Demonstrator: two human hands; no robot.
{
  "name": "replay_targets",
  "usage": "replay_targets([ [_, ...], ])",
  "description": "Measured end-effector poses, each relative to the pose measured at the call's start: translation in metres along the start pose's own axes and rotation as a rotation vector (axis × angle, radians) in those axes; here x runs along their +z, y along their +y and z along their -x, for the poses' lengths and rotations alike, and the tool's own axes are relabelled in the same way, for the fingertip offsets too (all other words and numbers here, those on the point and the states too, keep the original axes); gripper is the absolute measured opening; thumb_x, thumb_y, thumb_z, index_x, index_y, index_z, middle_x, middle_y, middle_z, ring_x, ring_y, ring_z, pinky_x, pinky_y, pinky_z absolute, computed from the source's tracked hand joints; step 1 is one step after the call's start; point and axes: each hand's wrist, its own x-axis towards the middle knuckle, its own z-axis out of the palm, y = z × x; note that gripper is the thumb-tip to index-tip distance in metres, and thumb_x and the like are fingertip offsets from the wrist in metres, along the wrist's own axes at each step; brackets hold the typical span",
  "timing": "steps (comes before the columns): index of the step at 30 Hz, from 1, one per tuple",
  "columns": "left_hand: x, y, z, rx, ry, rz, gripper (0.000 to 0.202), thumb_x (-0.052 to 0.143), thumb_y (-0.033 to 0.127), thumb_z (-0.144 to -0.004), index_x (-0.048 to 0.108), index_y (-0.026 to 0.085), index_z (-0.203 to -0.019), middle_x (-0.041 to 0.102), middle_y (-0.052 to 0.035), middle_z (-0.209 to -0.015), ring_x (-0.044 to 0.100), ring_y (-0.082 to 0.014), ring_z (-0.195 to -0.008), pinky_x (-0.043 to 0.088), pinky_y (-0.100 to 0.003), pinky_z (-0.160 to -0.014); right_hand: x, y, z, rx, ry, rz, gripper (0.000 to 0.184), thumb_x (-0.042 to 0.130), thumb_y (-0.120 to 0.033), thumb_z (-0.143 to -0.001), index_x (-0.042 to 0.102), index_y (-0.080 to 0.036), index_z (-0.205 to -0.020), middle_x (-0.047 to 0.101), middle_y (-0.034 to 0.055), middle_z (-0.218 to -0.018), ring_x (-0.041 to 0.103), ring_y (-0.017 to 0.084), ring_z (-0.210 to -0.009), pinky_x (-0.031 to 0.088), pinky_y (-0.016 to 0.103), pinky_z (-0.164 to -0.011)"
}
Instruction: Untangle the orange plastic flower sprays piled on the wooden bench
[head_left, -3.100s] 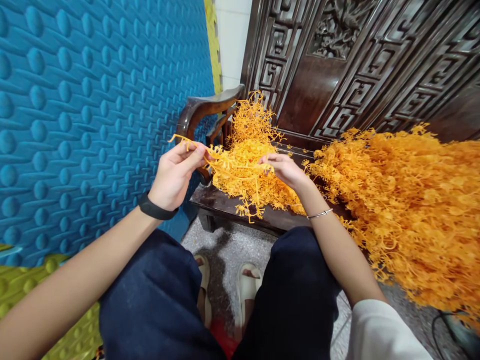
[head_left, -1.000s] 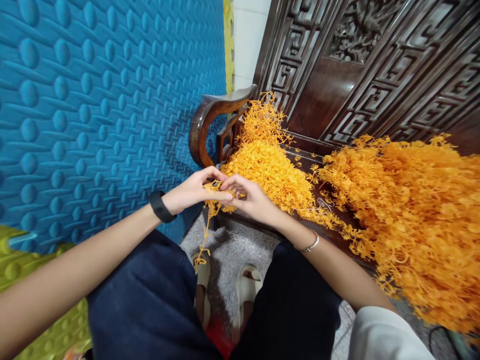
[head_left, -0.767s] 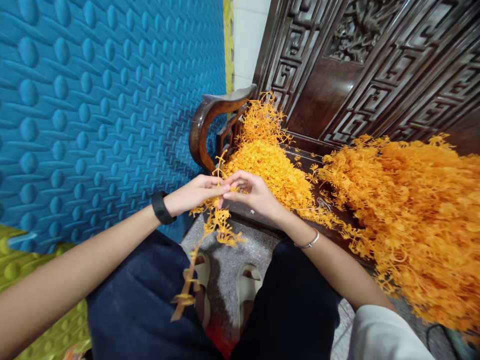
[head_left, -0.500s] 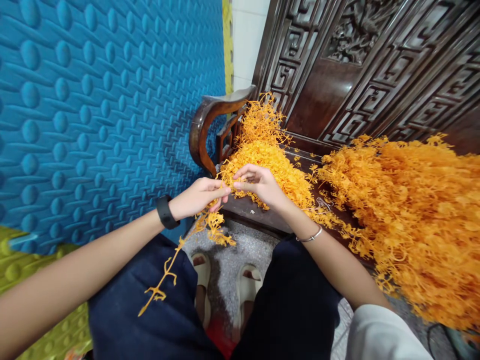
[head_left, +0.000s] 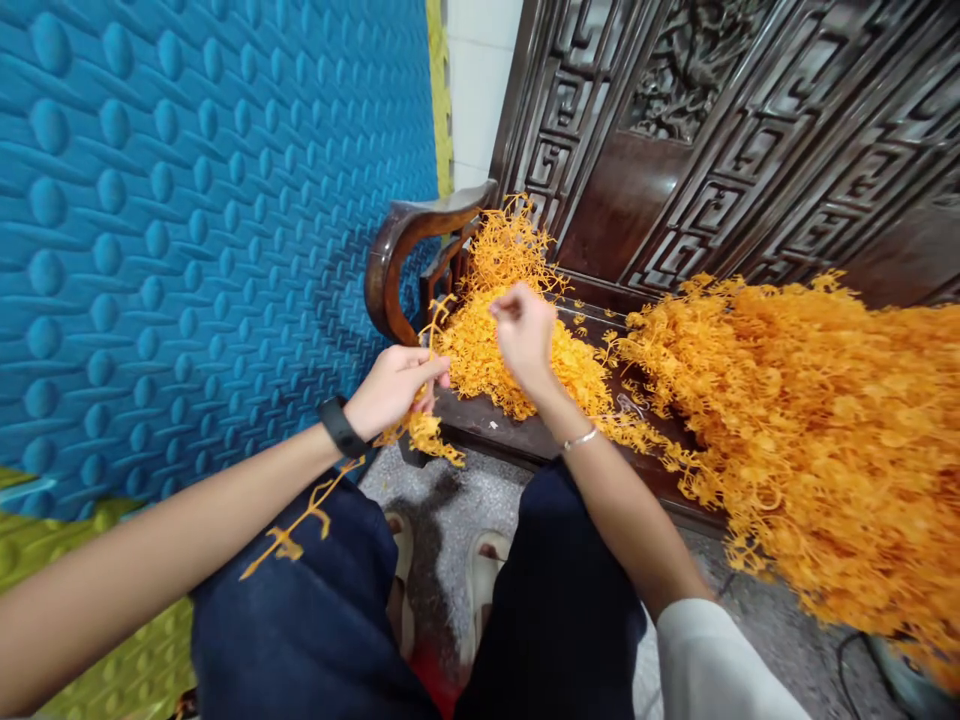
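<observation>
My left hand [head_left: 394, 385] is closed on an orange plastic sprig [head_left: 420, 432]. The sprig's thin stem trails down over my left thigh, and another end sticks up past the fingers. My right hand [head_left: 523, 330] is raised over the small orange pile [head_left: 525, 345] on the dark wooden bench [head_left: 487, 425]. Its fingers are pinched together at the top; what they hold is too small to make out. A black band sits on my left wrist and a thin bracelet on my right.
A far larger heap of orange sprigs [head_left: 810, 410] covers the bench's right side and spills over its front edge. The carved backrest [head_left: 675, 140] rises behind. A blue embossed wall panel [head_left: 187, 220] stands close on the left. My sandalled feet rest on speckled floor [head_left: 450, 500].
My right hand has let go near the left hand and risen above the small pile. The left hand keeps the sprig, whose trailing stem has swung left over my thigh.
</observation>
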Motion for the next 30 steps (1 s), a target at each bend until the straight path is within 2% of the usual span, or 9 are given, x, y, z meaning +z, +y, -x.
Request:
replay_targets([
  [2,-0.004,0.001,0.008,0.015,-0.031,0.008,0.025,0.056,0.034,-0.08,0.058,0.016,-0.062,0.043,0.0048,-0.032,0.043,-0.0098,-0.033,0.037,-0.023,-0.044,-0.015,0.02,-0.02,0.099,0.114,0.029,0.011,0.052,-0.011,-0.071,0.047,-0.02,-0.066,0.052,0.0009,-0.068,0.046,0.012,-0.065,0.036,0.03,-0.067],
  [6,-0.014,0.0,0.012,0.109,-0.043,-0.033,0.027,0.056,0.039,-0.08,0.064,0.016,-0.068,0.059,-0.0013,-0.049,0.058,-0.0147,-0.055,0.045,-0.027,-0.064,-0.035,0.056,-0.041,0.173,0.039,0.173,0.006,0.056,-0.013,-0.073,0.053,-0.018,-0.072,0.052,0.0014,-0.07,0.041,0.011,-0.062,0.035,0.029,-0.069],
  [9,-0.017,0.0,0.009,0.04,-0.06,-0.045,0.036,0.049,0.046,-0.084,0.067,0.014,-0.087,0.069,-0.0058,-0.066,0.061,-0.0171,-0.068,0.043,-0.029,-0.069,-0.033,0.071,-0.04,0.13,0.02,0.357,0.004,0.056,-0.012,-0.075,0.056,-0.016,-0.075,0.054,0.0054,-0.084,0.044,0.012,-0.07,0.036,0.03,-0.078],
  [12,-0.016,-0.001,0.008,-0.018,-0.104,-0.021,0.044,0.046,0.05,-0.085,0.065,0.013,-0.101,0.072,-0.0085,-0.078,0.062,-0.018,-0.075,0.042,-0.027,-0.066,-0.03,0.076,-0.036,0.141,0.027,0.459,0.01,0.057,-0.011,-0.075,0.059,-0.014,-0.085,0.053,0.0106,-0.1,0.048,0.015,-0.078,0.036,0.033,-0.083],
  [16,-0.014,-0.004,0.006,-0.006,-0.102,0.01,0.042,0.048,0.05,-0.085,0.065,0.015,-0.099,0.072,-0.0084,-0.084,0.062,-0.0169,-0.079,0.043,-0.026,-0.068,-0.028,0.061,-0.03,0.133,0.012,0.335,0.016,0.057,-0.008,-0.074,0.06,-0.011,-0.09,0.055,0.0134,-0.106,0.05,0.014,-0.079,0.039,0.033,-0.084],
  [19,-0.014,-0.005,0.004,-0.029,-0.086,0.058,0.046,0.049,0.054,-0.083,0.064,0.016,-0.103,0.071,-0.0089,-0.091,0.063,-0.0171,-0.081,0.045,-0.027,-0.069,-0.024,0.033,-0.018,0.106,-0.17,0.13,0.009,0.058,-0.022,-0.079,0.06,-0.013,-0.08,0.062,0.0061,-0.084,0.052,0.011,-0.068,0.044,0.029,-0.072],
  [23,-0.013,-0.005,0.002,-0.052,-0.057,0.088,0.047,0.052,0.057,-0.079,0.064,0.017,-0.101,0.07,-0.0073,-0.086,0.061,-0.015,-0.073,0.044,-0.026,-0.065,-0.015,-0.008,0.007,0.08,-0.604,-0.248,0.03,0.059,-0.044,-0.078,0.06,-0.016,-0.068,0.058,-0.0004,-0.063,0.053,0.008,-0.06,0.042,0.025,-0.061],
  [26,-0.012,-0.007,0.001,-0.038,-0.021,0.078,0.04,0.062,0.054,-0.071,0.065,0.015,-0.081,0.064,-0.0028,-0.071,0.055,-0.0115,-0.062,0.041,-0.023,-0.057,-0.007,-0.023,0.023,0.129,-0.833,-0.232,0.032,0.067,-0.046,-0.071,0.061,-0.015,-0.066,0.058,-0.0012,-0.059,0.048,0.006,-0.054,0.036,0.023,-0.053],
  [30,-0.013,-0.01,-0.002,-0.025,0.019,0.008,0.036,0.069,0.048,-0.065,0.059,0.014,-0.062,0.051,0.0029,-0.056,0.044,-0.0068,-0.052,0.033,-0.02,-0.049,0.001,-0.025,0.032,0.157,-0.932,-0.213,0.029,0.073,-0.04,-0.064,0.062,-0.013,-0.067,0.059,-0.0008,-0.06,0.047,0.006,-0.054,0.034,0.023,-0.052],
])
